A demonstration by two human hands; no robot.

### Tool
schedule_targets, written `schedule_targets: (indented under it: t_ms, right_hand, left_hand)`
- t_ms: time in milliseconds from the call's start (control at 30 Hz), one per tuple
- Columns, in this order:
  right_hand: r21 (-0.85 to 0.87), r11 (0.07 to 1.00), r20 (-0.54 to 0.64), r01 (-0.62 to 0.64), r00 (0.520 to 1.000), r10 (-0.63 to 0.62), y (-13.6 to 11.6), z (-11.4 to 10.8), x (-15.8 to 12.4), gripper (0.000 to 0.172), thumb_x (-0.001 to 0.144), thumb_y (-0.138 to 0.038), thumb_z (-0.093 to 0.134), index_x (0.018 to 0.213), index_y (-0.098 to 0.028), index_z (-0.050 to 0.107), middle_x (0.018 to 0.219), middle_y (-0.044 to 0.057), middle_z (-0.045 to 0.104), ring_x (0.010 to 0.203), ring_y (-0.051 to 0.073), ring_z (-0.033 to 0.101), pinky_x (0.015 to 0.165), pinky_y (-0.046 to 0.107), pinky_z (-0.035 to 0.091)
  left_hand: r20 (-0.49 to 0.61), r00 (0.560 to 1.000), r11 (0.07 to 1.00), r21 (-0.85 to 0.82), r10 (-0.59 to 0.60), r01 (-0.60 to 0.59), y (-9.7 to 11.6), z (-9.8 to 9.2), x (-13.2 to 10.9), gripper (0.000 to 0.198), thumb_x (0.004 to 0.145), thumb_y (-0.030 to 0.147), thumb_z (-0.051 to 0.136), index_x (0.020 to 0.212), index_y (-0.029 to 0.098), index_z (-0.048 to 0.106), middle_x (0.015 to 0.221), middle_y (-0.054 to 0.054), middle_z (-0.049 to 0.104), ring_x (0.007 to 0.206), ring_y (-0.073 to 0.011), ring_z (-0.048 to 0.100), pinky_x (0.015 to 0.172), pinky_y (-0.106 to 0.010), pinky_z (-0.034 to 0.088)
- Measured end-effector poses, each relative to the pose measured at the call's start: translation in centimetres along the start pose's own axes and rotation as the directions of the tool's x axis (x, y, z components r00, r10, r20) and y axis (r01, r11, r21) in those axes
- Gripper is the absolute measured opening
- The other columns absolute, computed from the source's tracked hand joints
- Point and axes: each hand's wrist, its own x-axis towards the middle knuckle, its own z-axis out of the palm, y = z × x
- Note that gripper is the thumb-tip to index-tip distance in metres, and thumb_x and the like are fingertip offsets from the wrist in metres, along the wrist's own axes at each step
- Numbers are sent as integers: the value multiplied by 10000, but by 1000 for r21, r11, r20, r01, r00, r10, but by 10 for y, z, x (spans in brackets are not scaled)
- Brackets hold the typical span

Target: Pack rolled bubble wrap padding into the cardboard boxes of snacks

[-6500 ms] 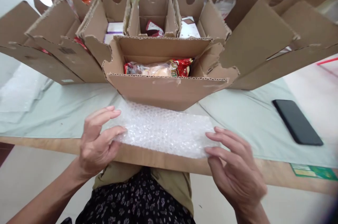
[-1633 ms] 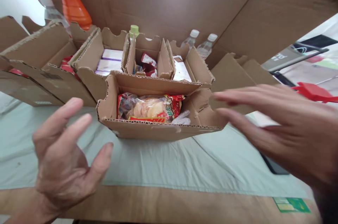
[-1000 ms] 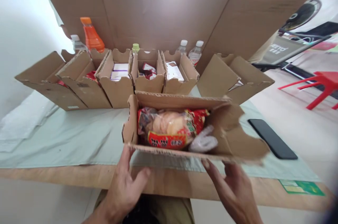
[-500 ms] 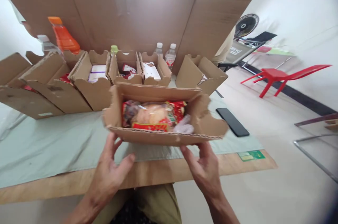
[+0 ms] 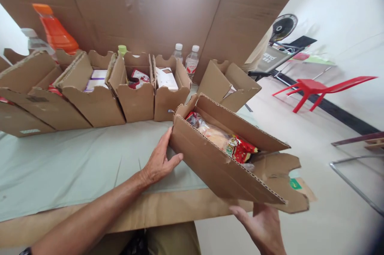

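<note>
An open-topped cardboard box (image 5: 210, 163) is in front of me, turned at an angle with its right end toward me. Inside lie a plastic-wrapped snack pack (image 5: 216, 137) with something round and pale in it and a red printed end. My left hand (image 5: 163, 161) presses its fingers to the box's left end, thumb along the front side. Under the near right end, my right hand (image 5: 261, 223) supports the box; its fingertips are hidden beneath the cardboard.
Several cardboard boxes stand in a row, including one with white cartons (image 5: 99, 79). Another box (image 5: 229, 87) is behind at right. Behind the row are an orange bottle (image 5: 58, 33), small clear bottles (image 5: 192, 63) and a cardboard panel (image 5: 150, 11). A red chair (image 5: 312, 89) stands on the floor.
The held box has moved right and toward me, and swung so its right end points nearer. Both hands moved with it. The black phone on the table is now covered from view.
</note>
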Motion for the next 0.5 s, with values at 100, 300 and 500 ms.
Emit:
schedule_targets:
  t_ms: [100,300,500]
  right_hand:
    - [-54,998,3,-16,1000,16,7,3,14,630,588,-699,854,1000,-233,752,880,89,761,960,369,724,850,459,615]
    - [73,991,131,-115,986,105,25,-5,37,550,607,-671,858,910,-219,780,757,84,763,805,326,749,694,393,642]
    - [158,974,155,-164,978,140,33,-15,69,782,515,-692,892,1128,-225,762,935,107,791,879,339,742,772,428,643]
  left_hand:
    - [16,1000,998,57,-8,8,-8,1,-6,924,929,419,685,1685,215,194,1741,-151,286,1594,-393,293,1309,-616,244]
    - [96,995,992,125,-11,-1,-8,-5,-1,805,990,357,585,1691,218,214,1729,-120,329,1581,-360,344,1301,-575,304]
    - [77,997,990,138,5,-16,-8,-3,0,612,1057,287,431,1659,255,325,1658,-73,472,1537,-267,443,1297,-486,350]
